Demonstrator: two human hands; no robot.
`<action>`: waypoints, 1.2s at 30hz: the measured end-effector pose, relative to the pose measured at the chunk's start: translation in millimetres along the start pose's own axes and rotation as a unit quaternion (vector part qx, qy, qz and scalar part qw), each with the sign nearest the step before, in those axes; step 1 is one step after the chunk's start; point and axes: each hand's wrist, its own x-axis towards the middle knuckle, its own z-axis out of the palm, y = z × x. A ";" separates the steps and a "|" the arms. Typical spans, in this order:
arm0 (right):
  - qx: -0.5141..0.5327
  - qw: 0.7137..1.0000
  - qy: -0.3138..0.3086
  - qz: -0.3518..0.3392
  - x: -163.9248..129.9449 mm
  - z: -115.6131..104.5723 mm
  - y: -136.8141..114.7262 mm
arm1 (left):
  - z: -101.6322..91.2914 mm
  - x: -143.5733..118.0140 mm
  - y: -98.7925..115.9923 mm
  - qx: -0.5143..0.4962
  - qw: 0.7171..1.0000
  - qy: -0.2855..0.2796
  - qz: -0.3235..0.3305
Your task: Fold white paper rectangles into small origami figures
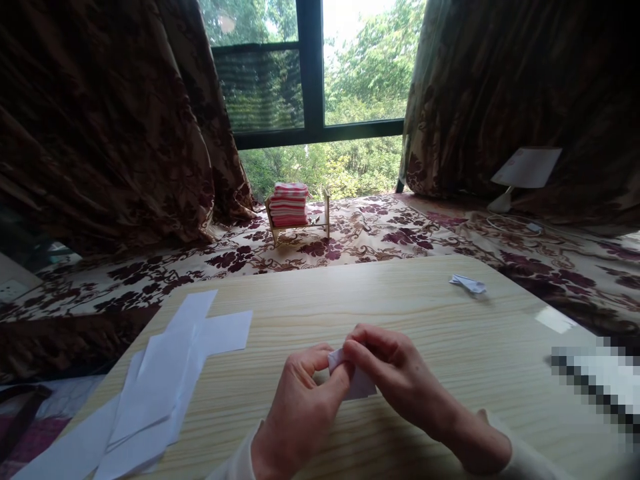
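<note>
Between my hands is a small piece of white paper [361,385], partly hidden by my fingers. My left hand [313,393] pinches its upper left part between thumb and fingers. With fingertips closed at the top edge, my right hand [393,363] grips the same piece. The paper's lower part shows below the fingers, over the wooden table [280,293]. To the left lies a loose pile of white paper strips [155,380], overlapping at different angles. A small folded white paper piece [469,285] rests near the far right of the table.
A small rack with folded pink-striped cloths [290,204] stands beyond the table on the floral cover [370,230]. A white lamp [527,168] is at the back right. Dark patterned curtains [105,120] flank the window. A pale rectangular patch [555,320] lies near the table's right edge.
</note>
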 end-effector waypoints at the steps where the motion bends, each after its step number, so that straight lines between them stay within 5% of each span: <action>1: 0.011 1.000 0.011 0.004 0.6 0.5 0.2 | 0.1 -0.3 0.8 -0.005 1.000 0.001 -0.001; 7: 0.033 0.999 -0.005 0.040 6.2 -7.5 0.3 | -2.1 1.8 -1.8 -0.070 0.996 0.035 -0.048; 13: -0.029 0.999 -0.038 0.003 5.3 -12.4 0.3 | -5.7 5.7 -2.4 -0.125 0.985 -0.002 -0.116; 19: -0.006 1.000 -0.015 0.012 4.4 -11.5 -2.7 | -8.7 7.8 -4.1 -0.197 0.964 0.129 -0.121; 25: -0.015 1.000 0.001 -0.023 2.2 -7.8 -1.2 | -9.5 7.3 1.9 -0.260 0.954 0.039 -0.146; 36: -0.077 0.995 0.030 -0.059 3.6 -11.7 3.8 | -14.6 7.0 -3.2 -0.163 0.977 0.018 -0.135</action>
